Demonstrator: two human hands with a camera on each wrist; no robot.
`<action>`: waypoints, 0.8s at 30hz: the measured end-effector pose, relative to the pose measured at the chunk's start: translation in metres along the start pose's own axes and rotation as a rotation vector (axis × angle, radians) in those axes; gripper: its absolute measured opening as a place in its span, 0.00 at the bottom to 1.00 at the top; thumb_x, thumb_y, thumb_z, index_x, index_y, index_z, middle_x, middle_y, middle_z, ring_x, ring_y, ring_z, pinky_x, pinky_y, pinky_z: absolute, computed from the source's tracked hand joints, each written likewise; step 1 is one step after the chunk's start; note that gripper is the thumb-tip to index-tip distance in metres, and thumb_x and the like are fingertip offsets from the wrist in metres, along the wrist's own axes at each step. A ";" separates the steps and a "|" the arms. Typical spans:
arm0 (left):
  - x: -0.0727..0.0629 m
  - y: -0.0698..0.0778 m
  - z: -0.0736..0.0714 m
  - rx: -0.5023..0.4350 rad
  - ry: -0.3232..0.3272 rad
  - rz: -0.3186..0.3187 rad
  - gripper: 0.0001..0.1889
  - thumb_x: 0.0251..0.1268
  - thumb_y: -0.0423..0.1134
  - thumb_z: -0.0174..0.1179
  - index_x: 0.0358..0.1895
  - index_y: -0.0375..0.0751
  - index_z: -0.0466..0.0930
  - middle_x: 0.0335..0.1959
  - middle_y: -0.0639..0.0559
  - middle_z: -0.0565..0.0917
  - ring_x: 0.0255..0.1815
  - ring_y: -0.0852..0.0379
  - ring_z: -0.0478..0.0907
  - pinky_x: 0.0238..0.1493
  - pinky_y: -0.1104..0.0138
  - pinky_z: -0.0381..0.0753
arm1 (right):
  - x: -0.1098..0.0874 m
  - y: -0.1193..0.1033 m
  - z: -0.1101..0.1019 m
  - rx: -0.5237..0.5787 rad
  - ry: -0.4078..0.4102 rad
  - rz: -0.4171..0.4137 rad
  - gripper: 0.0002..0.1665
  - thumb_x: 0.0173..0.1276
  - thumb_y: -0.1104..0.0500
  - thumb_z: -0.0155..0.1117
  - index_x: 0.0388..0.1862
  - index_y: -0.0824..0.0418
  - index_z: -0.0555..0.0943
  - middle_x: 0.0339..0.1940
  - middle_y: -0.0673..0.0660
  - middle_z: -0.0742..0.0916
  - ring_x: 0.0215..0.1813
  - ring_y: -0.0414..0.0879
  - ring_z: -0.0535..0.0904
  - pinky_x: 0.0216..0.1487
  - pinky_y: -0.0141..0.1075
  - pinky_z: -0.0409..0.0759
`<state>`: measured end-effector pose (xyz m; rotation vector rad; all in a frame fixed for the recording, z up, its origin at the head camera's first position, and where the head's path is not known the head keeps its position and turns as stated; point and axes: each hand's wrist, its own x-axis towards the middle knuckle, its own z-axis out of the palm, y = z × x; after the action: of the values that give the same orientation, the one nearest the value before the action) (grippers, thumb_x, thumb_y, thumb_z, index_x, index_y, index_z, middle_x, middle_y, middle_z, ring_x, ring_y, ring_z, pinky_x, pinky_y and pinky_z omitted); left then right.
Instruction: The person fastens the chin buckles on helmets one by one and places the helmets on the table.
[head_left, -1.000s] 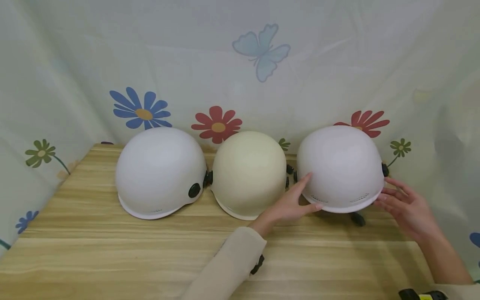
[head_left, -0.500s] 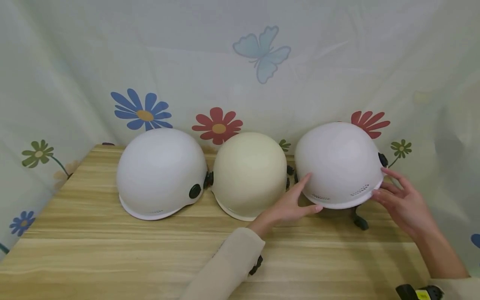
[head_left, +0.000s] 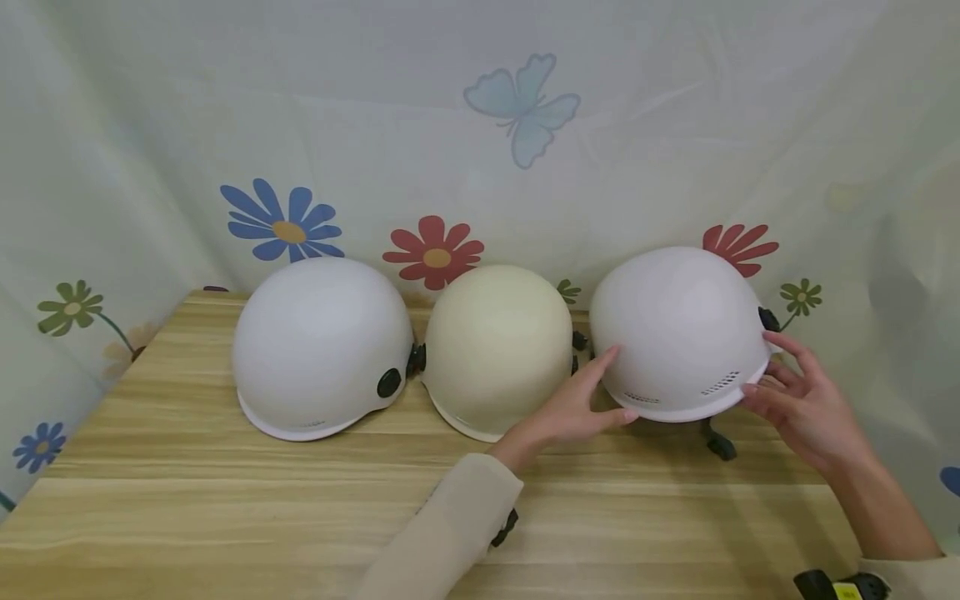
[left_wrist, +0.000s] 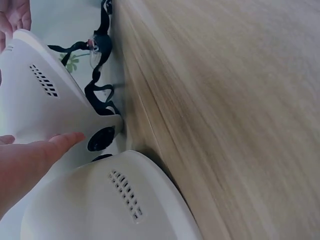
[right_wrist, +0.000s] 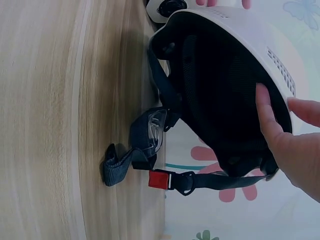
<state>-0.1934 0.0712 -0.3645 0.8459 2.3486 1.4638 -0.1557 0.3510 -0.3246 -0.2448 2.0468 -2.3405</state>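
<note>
Three helmets stand in a row on the wooden table. At the right end is a white helmet (head_left: 675, 325), tilted with its right side raised. My right hand (head_left: 813, 408) grips its right rim; in the right wrist view the thumb lies outside the shell, a finger inside against the dark lining (right_wrist: 215, 95). A black chin strap (right_wrist: 162, 85) with a red buckle (right_wrist: 159, 179) hangs below it. My left hand (head_left: 570, 408) lies along the helmet's left front, thumb and index finger spread and straight. The cream helmet (head_left: 498, 350) is just left of that hand.
Another white helmet (head_left: 322, 342) with a black side disc stands at the left end, close to the cream one. Behind the row hangs a flower-printed curtain (head_left: 375, 108). The wooden table (head_left: 187, 517) reaches forward beneath my sleeves (head_left: 450, 525).
The right-hand white helmet has tilted, its right side rising with my right hand, so more chin strap shows beneath. My left hand has shifted slightly left.
</note>
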 end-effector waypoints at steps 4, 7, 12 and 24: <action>0.000 0.004 -0.004 0.074 0.018 0.065 0.42 0.60 0.48 0.59 0.73 0.54 0.44 0.73 0.51 0.43 0.71 0.52 0.42 0.65 0.52 0.53 | 0.000 -0.001 0.001 0.029 -0.003 -0.015 0.36 0.64 0.75 0.53 0.66 0.52 0.55 0.49 0.56 0.71 0.43 0.43 0.80 0.40 0.36 0.80; 0.001 0.009 -0.009 0.103 0.022 0.104 0.39 0.61 0.49 0.58 0.72 0.56 0.46 0.73 0.51 0.42 0.72 0.52 0.41 0.64 0.50 0.53 | 0.000 -0.002 0.002 0.060 -0.014 -0.031 0.36 0.64 0.76 0.51 0.66 0.53 0.56 0.48 0.56 0.73 0.42 0.44 0.81 0.39 0.37 0.80; 0.002 0.014 -0.017 0.105 0.003 0.112 0.38 0.62 0.49 0.57 0.72 0.55 0.48 0.73 0.52 0.42 0.72 0.53 0.41 0.65 0.53 0.52 | 0.001 -0.006 0.004 0.038 -0.005 -0.037 0.36 0.64 0.77 0.50 0.67 0.54 0.57 0.47 0.54 0.76 0.42 0.43 0.81 0.38 0.36 0.80; -0.001 0.014 -0.019 0.117 -0.025 0.068 0.40 0.62 0.50 0.57 0.73 0.55 0.43 0.73 0.46 0.42 0.71 0.48 0.43 0.64 0.51 0.54 | -0.001 -0.022 0.011 -0.106 -0.094 -0.154 0.39 0.61 0.81 0.48 0.69 0.58 0.58 0.45 0.57 0.74 0.41 0.44 0.78 0.38 0.32 0.80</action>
<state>-0.1972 0.0606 -0.3436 0.9765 2.4295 1.3430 -0.1510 0.3433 -0.3016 -0.5227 2.1813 -2.2550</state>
